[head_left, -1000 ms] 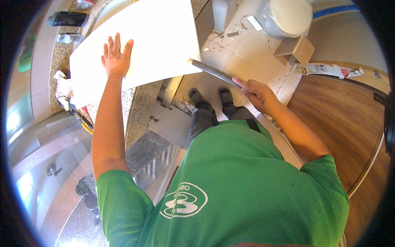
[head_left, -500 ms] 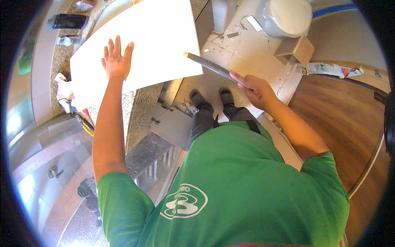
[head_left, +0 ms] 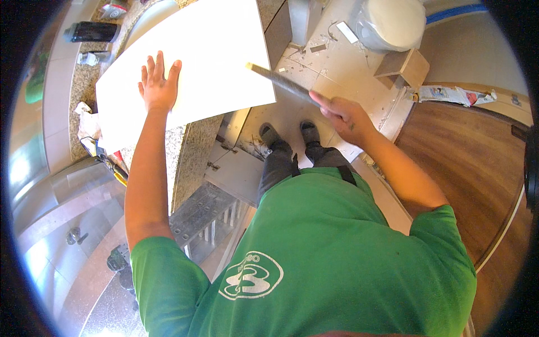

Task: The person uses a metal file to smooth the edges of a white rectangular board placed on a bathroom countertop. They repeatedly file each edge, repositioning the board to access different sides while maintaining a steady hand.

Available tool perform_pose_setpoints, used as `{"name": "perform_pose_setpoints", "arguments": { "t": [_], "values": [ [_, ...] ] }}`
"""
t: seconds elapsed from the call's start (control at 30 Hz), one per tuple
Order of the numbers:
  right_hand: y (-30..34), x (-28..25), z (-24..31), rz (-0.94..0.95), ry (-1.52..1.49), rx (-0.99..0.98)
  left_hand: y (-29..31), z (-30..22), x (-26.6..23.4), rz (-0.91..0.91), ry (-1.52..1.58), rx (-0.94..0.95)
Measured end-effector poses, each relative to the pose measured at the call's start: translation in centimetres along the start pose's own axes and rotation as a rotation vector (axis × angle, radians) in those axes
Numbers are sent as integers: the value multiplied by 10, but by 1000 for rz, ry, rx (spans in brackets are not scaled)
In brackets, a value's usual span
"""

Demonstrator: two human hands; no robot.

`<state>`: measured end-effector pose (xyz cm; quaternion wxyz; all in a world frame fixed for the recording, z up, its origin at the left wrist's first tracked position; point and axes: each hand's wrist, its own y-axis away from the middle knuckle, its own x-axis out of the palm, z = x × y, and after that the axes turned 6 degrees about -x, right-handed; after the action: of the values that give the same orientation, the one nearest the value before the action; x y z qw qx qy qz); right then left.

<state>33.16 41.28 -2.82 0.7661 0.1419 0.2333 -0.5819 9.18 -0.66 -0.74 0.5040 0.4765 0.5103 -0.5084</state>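
Observation:
A large white tile (head_left: 208,50) lies flat on a speckled granite counter (head_left: 182,151), overhanging its edge. My left hand (head_left: 157,84) rests palm down on the tile near its lower left corner, fingers spread. My right hand (head_left: 345,115) grips the end of a long flat grey metal bar (head_left: 281,83). The bar slants up and left, and its tip sits over the tile's right edge. Below are my two dark shoes (head_left: 289,135) on a pale dusty floor.
A white bucket-like object (head_left: 393,22) and a cardboard box (head_left: 407,66) stand on the floor at the top right. Wooden flooring (head_left: 471,163) fills the right side. A black bottle (head_left: 90,32) and crumpled rags (head_left: 87,121) lie on the counter. A metal stepladder (head_left: 205,213) stands below the counter.
My right hand has swung the metal bar up and left, from over the floor until its tip reaches the tile's right edge. My left hand stays flat on the tile.

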Motion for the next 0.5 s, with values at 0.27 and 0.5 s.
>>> {"name": "perform_pose_setpoints", "arguments": {
  "t": [0.27,0.5],
  "values": [
    [-101,14,-9,-160,-87,-118,1,-2,-3,10,-19,-2],
    [-15,6,-6,-124,-105,-65,1,-2,-2,17,-5,-7]
  ]
}}
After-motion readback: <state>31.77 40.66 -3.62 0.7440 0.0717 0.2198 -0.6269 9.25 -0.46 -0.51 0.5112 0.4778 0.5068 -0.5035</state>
